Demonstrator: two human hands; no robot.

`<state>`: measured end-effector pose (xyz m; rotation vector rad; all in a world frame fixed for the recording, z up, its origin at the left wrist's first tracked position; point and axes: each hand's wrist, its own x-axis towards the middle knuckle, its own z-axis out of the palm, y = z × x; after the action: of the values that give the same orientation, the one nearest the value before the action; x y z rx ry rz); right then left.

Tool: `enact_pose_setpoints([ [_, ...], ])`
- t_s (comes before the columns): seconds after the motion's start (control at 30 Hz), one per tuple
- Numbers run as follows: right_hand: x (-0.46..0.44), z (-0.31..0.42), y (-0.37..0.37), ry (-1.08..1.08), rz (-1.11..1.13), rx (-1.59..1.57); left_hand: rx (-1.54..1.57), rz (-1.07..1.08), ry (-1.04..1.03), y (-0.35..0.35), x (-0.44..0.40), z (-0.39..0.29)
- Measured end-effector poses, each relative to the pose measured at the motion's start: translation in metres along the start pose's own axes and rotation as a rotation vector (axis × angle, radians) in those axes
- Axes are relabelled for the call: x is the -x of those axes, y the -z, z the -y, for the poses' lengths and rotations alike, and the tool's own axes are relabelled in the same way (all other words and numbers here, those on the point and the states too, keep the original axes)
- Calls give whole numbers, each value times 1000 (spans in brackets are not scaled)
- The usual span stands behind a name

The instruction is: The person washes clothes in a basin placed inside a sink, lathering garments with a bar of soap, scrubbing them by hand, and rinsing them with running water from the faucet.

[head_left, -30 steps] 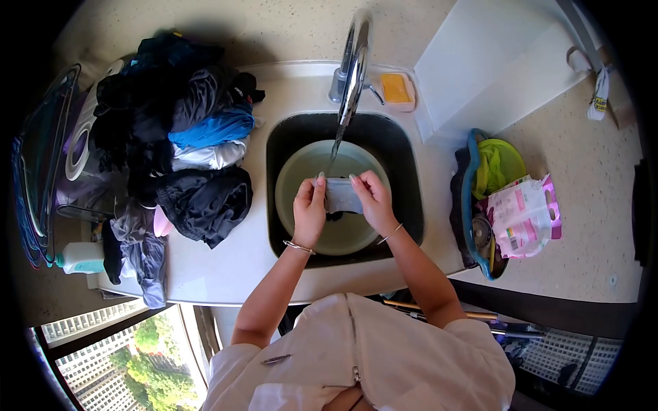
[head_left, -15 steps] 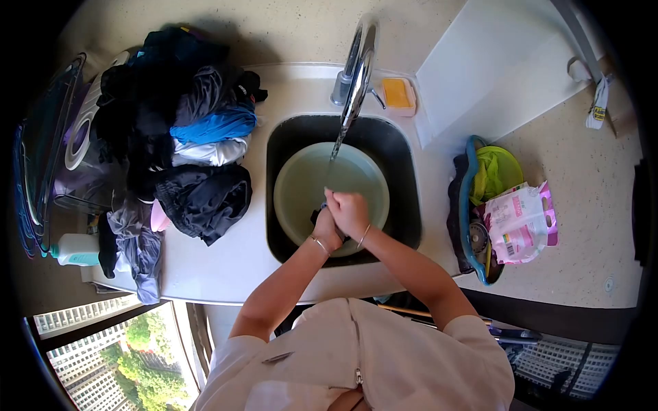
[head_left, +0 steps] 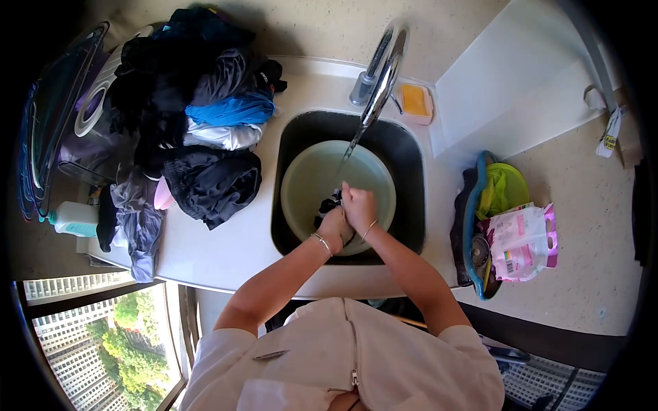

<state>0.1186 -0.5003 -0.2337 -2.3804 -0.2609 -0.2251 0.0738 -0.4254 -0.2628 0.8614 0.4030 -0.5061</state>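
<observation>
Over a round pale basin (head_left: pixel 391 188) set in the dark sink (head_left: pixel 414 212), my two hands work close together. My left hand (head_left: pixel 334 227) is closed around a small black piece of fabric with light patches (head_left: pixel 330 205). Beside it, my right hand (head_left: pixel 360 207) is also closed, gripping the same fabric; its palm side is hidden. Water fills part of the basin. A thin stream falls into it from the chrome faucet (head_left: pixel 379 96), just beyond my hands.
Left of the sink lies a heap of clothes (head_left: pixel 164 82), with black shorts (head_left: pixel 212 185) in front. Hangers (head_left: pixel 58 123) and a white bottle (head_left: pixel 77 218) stand farther left. A yellow soap bar (head_left: pixel 415 101) sits behind the sink. Rightward is a blue-rimmed basket (head_left: pixel 473 212) with a pink-white packet (head_left: pixel 517 240).
The view has shifted and tilted slightly. My hands have moved a little apart, and more of the black fabric shows above my left hand. Water keeps running.
</observation>
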Motion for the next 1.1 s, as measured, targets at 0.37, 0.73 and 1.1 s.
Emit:
enact_pose_setpoints([
  [0.37,22,45,8,158,-140,-42,46,275,-79,21,-11,-21],
  [0.73,8,1,13,-111,-58,-176,96,-235,188,-13,13,-15],
  [1.1,4,21,50,-292,-164,-532,-42,-228,-7,-38,45,-72],
])
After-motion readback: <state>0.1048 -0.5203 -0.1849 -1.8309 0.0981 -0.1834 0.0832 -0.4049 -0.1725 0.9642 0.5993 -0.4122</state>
